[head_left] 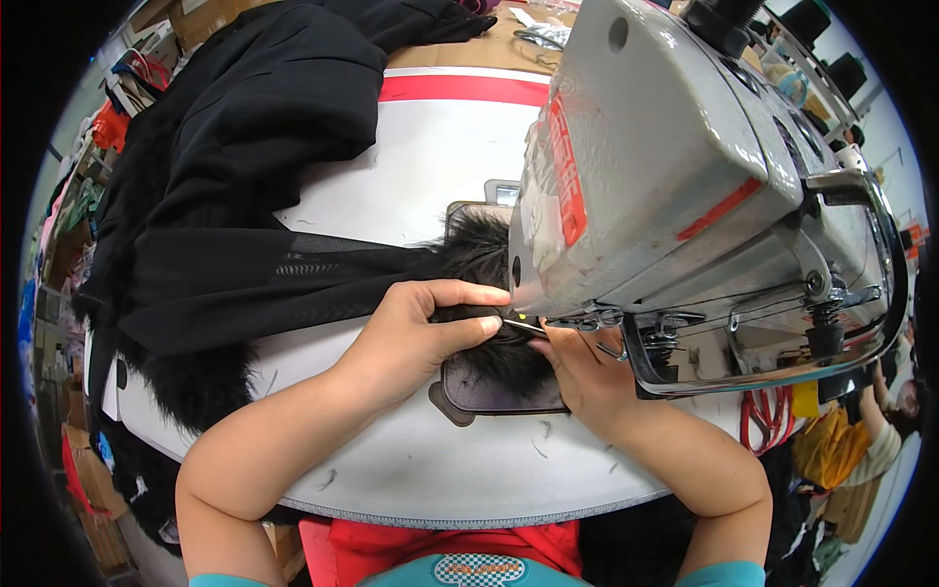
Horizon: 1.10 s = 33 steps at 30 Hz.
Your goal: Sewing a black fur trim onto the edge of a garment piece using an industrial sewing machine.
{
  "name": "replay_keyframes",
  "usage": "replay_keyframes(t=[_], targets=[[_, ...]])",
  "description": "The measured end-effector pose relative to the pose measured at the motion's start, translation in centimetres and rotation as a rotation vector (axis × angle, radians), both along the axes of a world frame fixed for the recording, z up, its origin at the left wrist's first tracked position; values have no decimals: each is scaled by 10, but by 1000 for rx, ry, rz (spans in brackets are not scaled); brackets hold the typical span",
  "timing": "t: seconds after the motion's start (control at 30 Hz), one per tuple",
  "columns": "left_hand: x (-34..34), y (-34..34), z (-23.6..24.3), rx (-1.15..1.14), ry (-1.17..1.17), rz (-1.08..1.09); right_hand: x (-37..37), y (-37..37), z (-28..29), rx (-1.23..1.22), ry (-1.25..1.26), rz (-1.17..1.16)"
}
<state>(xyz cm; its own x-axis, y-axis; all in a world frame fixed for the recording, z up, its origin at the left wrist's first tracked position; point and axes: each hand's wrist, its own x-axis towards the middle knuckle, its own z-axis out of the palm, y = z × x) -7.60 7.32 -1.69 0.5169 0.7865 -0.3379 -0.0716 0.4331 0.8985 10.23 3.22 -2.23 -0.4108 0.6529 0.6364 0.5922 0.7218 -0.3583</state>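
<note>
My left hand (416,318) is closed in a pinch on the black fur-trimmed fabric, its thumb and forefinger pointing toward the sewing machine's needle area. The black fur trim (514,367) lies on the metal sewing plate (489,398), partly under the sewing machine (646,147). From it, a sheer black fabric (293,264) stretches off to the left. My right hand (592,377) is closed around a thin, pointed metal tool (525,326), whose tip reaches to the fabric beside my left thumb. The machine head hides part of the right hand's fingers and the needle.
A large black garment (264,108) with fur edging is heaped across the table's left side. The white table (391,484) has loose fur wisps and a measuring tape along its near edge. At the right, another person (880,445) sits beside yellow cloth (834,445).
</note>
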Motion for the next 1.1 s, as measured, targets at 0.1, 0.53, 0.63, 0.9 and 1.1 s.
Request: replay_keyframes(t=[0.1,0.53,0.63,0.9,1.1], targets=[[1,0,0,9,12,1,1,-1,3,0,-14,22],[1,-3,1,61,155,-16,14,-4,-1,-146,-146,-13],[2,-5,1,99,107,14,17,-3,-2,-172,-173,-7],[-3,-13,16,549,489,-96,51,-10,4,-349,-265,37],[-20,-16,34,1380,879,-244,127,-26,13,-124,-683,-312]])
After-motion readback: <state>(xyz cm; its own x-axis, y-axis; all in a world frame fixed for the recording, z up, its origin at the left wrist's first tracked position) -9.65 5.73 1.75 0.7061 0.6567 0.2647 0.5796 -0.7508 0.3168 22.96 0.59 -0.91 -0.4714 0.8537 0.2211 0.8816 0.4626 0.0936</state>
